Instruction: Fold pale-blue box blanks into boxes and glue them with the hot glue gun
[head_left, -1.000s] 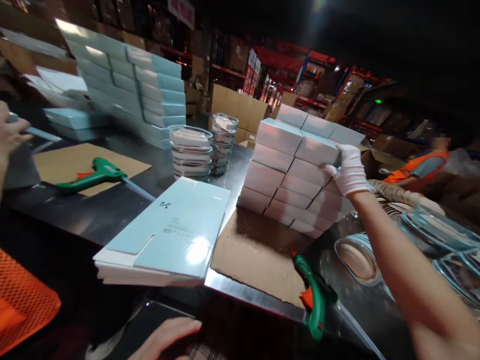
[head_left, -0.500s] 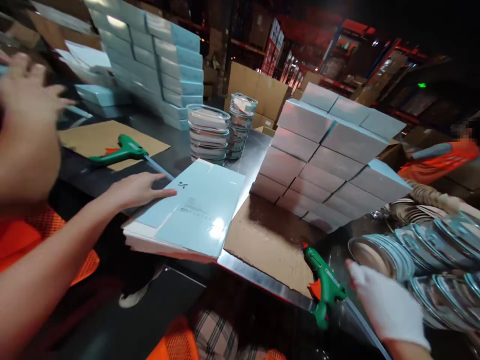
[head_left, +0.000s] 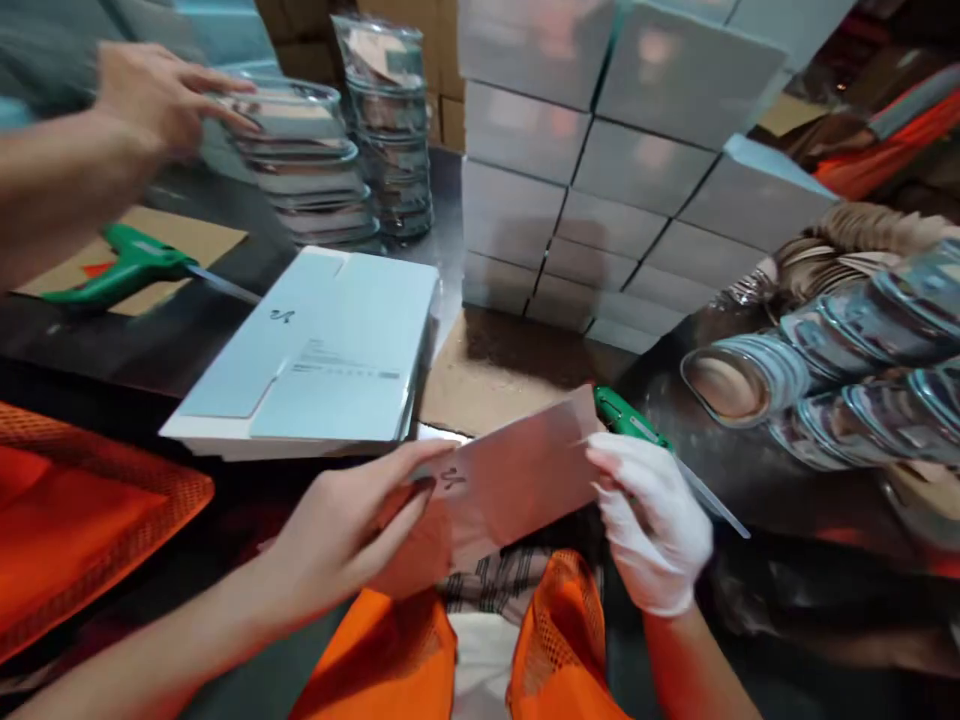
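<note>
Both hands, the bare left hand (head_left: 352, 530) and the gloved right hand (head_left: 652, 520), pinch the ends of a flat carton blank (head_left: 517, 480) above the counter (head_left: 675, 400) edge; it seems light, thin and bendable, best held at its edges.

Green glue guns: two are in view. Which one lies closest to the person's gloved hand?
The glue gun by the cardboard sheet, partly hidden behind the flat carton, just above the gloved right hand. The other glue gun lies far left.

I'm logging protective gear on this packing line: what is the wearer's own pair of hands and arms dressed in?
The right hand wears a white fabric glove ending at the wrist, with a bare forearm below it. The left hand has no glove, and its forearm shows no sleeve. An orange mesh vest hangs open below them.
</note>
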